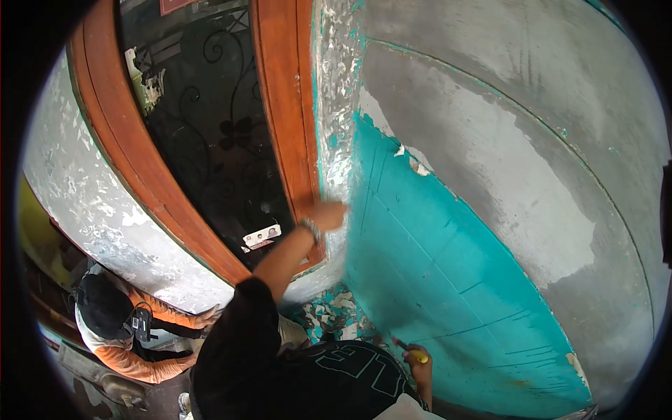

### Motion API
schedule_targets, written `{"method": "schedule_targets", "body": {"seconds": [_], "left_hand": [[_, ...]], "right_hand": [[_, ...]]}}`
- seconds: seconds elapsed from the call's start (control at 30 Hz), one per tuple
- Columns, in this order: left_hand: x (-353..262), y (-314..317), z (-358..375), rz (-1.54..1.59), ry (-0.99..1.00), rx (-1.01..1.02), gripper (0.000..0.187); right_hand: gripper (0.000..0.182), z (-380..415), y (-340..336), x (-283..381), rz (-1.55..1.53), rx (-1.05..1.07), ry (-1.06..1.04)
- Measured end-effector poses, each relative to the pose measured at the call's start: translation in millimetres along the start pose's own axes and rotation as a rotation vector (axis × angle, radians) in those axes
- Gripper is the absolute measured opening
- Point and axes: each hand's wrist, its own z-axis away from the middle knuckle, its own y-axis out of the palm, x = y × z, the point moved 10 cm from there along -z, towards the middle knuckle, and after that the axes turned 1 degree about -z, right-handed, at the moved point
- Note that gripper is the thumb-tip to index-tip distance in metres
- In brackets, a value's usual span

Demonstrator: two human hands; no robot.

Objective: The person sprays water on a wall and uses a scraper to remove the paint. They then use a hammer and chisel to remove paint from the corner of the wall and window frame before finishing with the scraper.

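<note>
My left hand [327, 215] is stretched out to the narrow peeling wall strip [337, 150] beside the wooden window frame [290, 105]. It is blurred, and its finger position is unclear. Low in front of the teal wall [434, 280], my right hand [422, 367] is closed round the yellow handle of a tool [418, 355]. The tool's reddish front part points up and left, towards the wall; its tip is hard to make out. Grey patches show above the torn upper edge of the teal coating.
Loose flakes [336, 315] lie in the corner at the wall's foot. A co-worker [108, 308] in a black cap and orange sleeves bends forward at the lower left, hands near the whitish wall [119, 224]. Dark window glass [210, 119] with torn stickers is at the upper left.
</note>
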Motion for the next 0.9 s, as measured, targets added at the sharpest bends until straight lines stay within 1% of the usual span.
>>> {"method": "schedule_targets", "body": {"seconds": [0.03,0.07,0.1,0.13,0.2,0.23,0.3,0.33,0.4,0.43,0.47,0.53,0.57,0.6,0.67,0.7,0.77,0.83,0.87,0.9], "left_hand": [[-6,47,13,0.255,0.032,0.063,0.027],[-30,76,38,0.522,0.074,0.210,0.045],[-63,90,68,0.751,0.083,0.387,0.063],[-91,127,95,1.065,-0.019,0.627,0.072],[-142,147,129,1.385,-0.109,0.760,0.069],[-162,145,136,1.395,-0.115,0.764,0.069],[-194,114,131,2.001,-0.129,0.554,0.060],[-202,110,128,2.006,-0.135,0.550,0.060],[-175,90,110,2.018,-0.285,0.115,0.046],[-167,78,105,2.048,-0.327,-0.031,0.036],[-165,74,98,2.049,-0.328,-0.035,0.036],[-140,53,84,1.884,-0.297,-0.289,0.032],[-133,47,79,1.818,-0.296,-0.347,0.026],[-130,46,73,1.818,-0.298,-0.351,0.026],[-121,26,69,1.589,-0.245,-0.503,0.023],[-123,25,68,1.589,-0.238,-0.495,0.023],[-134,16,67,1.487,-0.185,-0.494,0.022],[-155,-3,76,1.450,-0.128,-0.473,0.025],[-163,-10,79,1.411,-0.081,-0.470,0.029],[-170,-10,78,1.408,-0.009,-0.448,0.038]], "right_hand": [[0.025,-7,4,22,-0.005,0.001,-0.003],[0.024,-8,14,68,-0.113,0.062,-0.144],[0.025,-5,22,111,-0.220,0.122,-0.281],[0.025,-8,27,134,-0.224,0.121,-0.279],[0.025,-4,43,190,-0.219,0.234,-0.476],[0.025,-10,48,197,-0.213,0.238,-0.466],[0.030,-12,66,220,-0.107,0.339,-0.633],[0.030,-19,71,227,-0.106,0.346,-0.630],[0.034,-19,83,243,-0.002,0.372,-0.754],[0.046,-23,84,240,-0.001,0.338,-0.782],[0.046,-21,86,240,-0.001,0.341,-0.782],[0.047,-39,84,212,-0.500,0.398,-0.370],[0.049,-35,89,212,-0.673,0.527,-0.246],[0.049,-31,88,216,-0.672,0.531,-0.245],[0.054,-20,93,215,-0.765,0.565,-0.053],[0.054,-17,94,221,-0.770,0.557,-0.057],[0.063,-15,94,227,-0.426,0.520,-0.140],[0.063,-18,86,218,-0.428,0.458,-0.133],[0.064,-20,79,213,-0.422,0.412,-0.127],[0.064,-18,74,210,-0.425,0.406,-0.129]]}}
